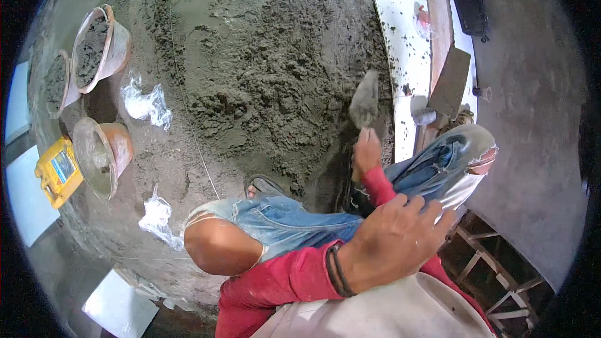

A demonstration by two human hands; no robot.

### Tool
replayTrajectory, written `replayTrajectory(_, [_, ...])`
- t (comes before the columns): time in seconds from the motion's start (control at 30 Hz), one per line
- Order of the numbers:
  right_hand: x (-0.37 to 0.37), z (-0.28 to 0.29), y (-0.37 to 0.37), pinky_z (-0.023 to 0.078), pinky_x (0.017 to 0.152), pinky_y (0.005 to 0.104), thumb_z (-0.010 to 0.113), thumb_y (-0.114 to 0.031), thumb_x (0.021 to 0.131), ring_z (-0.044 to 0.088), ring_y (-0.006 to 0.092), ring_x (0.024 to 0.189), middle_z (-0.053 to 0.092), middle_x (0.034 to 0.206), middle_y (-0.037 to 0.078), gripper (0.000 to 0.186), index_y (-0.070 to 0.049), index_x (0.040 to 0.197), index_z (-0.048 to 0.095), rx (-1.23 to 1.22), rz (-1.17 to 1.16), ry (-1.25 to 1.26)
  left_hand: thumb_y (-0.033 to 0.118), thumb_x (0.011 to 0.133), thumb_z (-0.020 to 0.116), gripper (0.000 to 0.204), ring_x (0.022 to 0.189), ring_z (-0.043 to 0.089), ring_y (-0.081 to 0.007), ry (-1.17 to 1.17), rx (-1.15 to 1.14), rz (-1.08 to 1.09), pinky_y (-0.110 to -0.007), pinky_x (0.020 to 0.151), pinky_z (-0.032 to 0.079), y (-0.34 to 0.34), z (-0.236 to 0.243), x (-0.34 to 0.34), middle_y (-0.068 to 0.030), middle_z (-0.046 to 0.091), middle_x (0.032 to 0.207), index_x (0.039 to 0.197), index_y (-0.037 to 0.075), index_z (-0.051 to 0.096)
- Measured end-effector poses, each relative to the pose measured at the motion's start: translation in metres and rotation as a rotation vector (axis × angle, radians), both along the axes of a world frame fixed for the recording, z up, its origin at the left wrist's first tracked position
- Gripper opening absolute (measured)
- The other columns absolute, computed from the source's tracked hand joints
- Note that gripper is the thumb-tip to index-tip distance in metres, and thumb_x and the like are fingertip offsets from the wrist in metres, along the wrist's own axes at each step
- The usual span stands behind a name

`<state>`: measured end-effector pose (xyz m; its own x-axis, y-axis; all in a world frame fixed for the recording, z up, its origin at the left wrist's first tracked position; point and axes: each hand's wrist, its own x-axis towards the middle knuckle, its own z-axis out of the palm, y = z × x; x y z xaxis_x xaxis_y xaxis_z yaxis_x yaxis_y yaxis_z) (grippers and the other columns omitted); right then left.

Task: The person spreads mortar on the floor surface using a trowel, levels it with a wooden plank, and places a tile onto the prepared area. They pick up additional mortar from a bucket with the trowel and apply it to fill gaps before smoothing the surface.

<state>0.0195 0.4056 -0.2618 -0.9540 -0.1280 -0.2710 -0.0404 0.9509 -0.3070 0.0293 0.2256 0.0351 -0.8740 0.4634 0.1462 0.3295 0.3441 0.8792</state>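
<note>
Right hand [367,153]: fingers wrapped around the handle end of a trowel [364,100]. Its mortar-smeared blade points directly ahead of my grip; whether it touches the mortar below, I cannot tell.

Left hand [393,238]: nearer my body than the right grip, in front of my right sleeve [379,186]; fingers parted and half bent, back of hand uppermost, palm side hidden, nothing seen between the fingers.

Grey mortar [269,81]: rough and lumpy ahead and left of the trowel grip, smoother and wetter at the far end.

Right of the grip: white board [400,19], splashed with mortar, and a flat grey rectangular tool [449,84].

Well left: crumpled clear plastic [145,103], mortar-filled bucket [121,47], yellow case [61,172].
</note>
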Motion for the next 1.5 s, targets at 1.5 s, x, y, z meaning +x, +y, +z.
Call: replayTrajectory(1.5, [-0.108, 0.025, -0.073, 0.053, 0.08, 0.0573, 0.046, -0.037, 0.096, 0.066, 0.0479, 0.088, 0.066, 0.089, 0.032, 0.036, -0.004, 0.105, 0.058, 0.158, -0.212, -0.122, 0.027, 0.084, 0.068, 0.048, 0.088, 0.06, -0.0259, -0.129, -0.165, 0.107, -0.038, 0.076, 0.047, -0.045, -0.018, -0.007, -0.0102, 0.059, 0.098, 0.124, 0.003, 0.056])
